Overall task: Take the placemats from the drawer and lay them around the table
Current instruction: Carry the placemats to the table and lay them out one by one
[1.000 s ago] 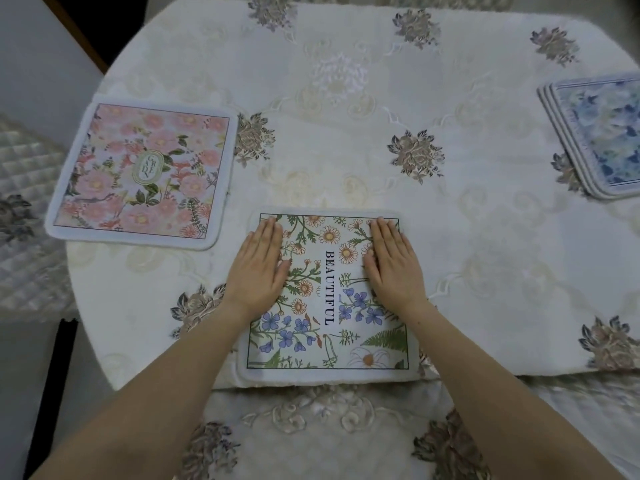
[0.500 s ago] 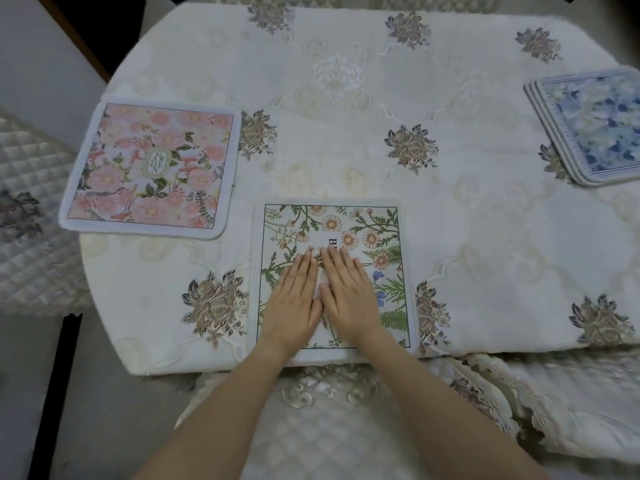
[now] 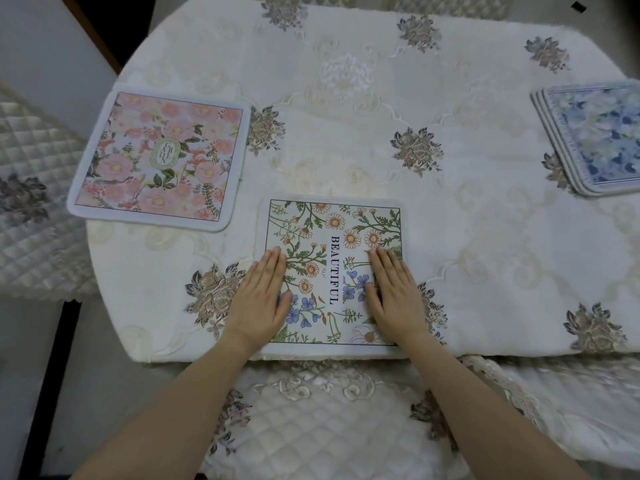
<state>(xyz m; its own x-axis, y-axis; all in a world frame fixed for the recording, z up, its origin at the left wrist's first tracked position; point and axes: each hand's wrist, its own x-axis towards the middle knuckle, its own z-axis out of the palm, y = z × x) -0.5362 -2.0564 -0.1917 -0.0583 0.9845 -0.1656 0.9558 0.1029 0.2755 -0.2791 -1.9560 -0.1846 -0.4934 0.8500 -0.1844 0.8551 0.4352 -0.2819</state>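
The daisy mat (image 3: pixel 332 271) lay at the table's (image 3: pixel 485 237) near edge, both hands flat on it with straight fingers: left hand (image 3: pixel 261 299) on its left side, right hand (image 3: pixel 394 294) on its right. A pink mat (image 3: pixel 159 157) lay to the left, a blue stack (image 3: pixel 595 136) far right.

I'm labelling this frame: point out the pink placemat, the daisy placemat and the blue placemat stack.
pink placemat (image 3: pixel 160 157): head view, on its central oval label.
daisy placemat (image 3: pixel 332 237): head view, on its printed middle.
blue placemat stack (image 3: pixel 595 140): head view, on the top mat's print.
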